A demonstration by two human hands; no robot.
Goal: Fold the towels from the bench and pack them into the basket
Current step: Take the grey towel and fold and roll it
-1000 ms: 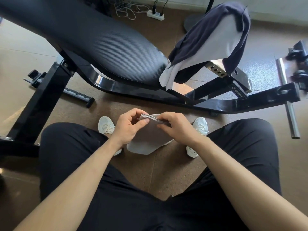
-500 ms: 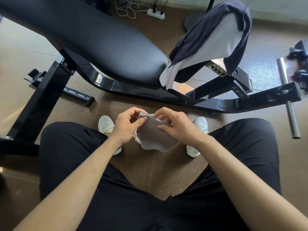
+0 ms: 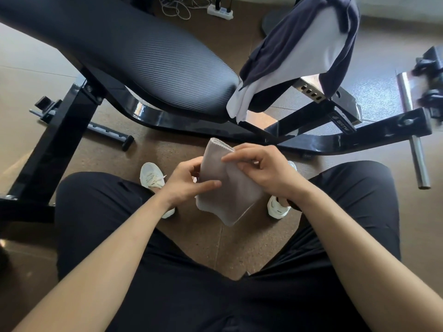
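Both hands grip one small grey towel (image 3: 230,195) held between them, left hand (image 3: 184,185) pinching its left edge, right hand (image 3: 266,171) its upper right. Its long axis points away from the body. The draped towels (image 3: 309,49) hang beyond the right hand, the nearer one.

Grey towel (image 3: 227,188): soft matt cloth, stitched wavy edge. Tabletop (image 3: 143,56): black padded cover, fine ribbed texture, faint sheen. Frame (image 3: 60,144): glossy black painted metal. Bar (image 3: 418,152): bare polished steel. Navy towel (image 3: 275,51), white towel (image 3: 311,49): smooth matt cloth. Floor (image 3: 203,240): brown, speckled, matt, grainy.
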